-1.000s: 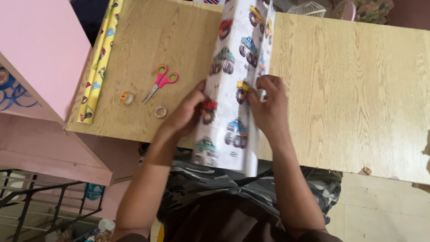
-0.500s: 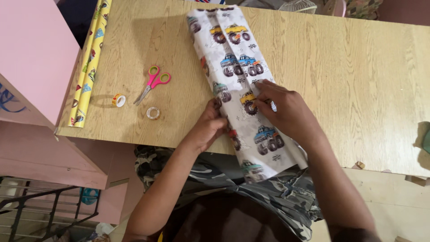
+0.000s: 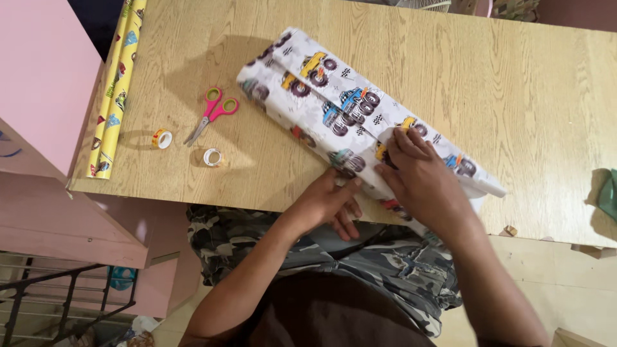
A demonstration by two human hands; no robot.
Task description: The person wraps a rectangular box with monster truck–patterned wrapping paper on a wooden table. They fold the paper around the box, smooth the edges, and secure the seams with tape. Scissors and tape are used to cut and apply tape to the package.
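Clearly the parcel (image 3: 334, 109) is a long, flat box wrapped in white paper printed with monster trucks, lying slantwise on the table (image 3: 514, 96), its near end just over the front edge by the person's lap. The right hand (image 3: 421, 177) lies flat on top of it near that end, fingers spread and pressing down on the overlapping paper seam. The left hand (image 3: 328, 202) sits at the near long side of the parcel, fingers loosely curled against the paper at the table's edge; whether it pinches a fold or only steadies it I cannot tell.

To my eye the parcel looks light and stiff inside, but its skin is thin, smooth paper that would slide under a palm, crease easily and tear at the corners. The loose flap along the top looks unsealed, so the safest hold would be flat pressure on the seam with one hand and a hold on the long edges, not on the open end.

Off to the left lie pink-handled scissors (image 3: 211, 114), two small tape rolls (image 3: 161, 138) (image 3: 212, 157), and a yellow roll of wrapping paper (image 3: 114, 90) along the table's left edge.
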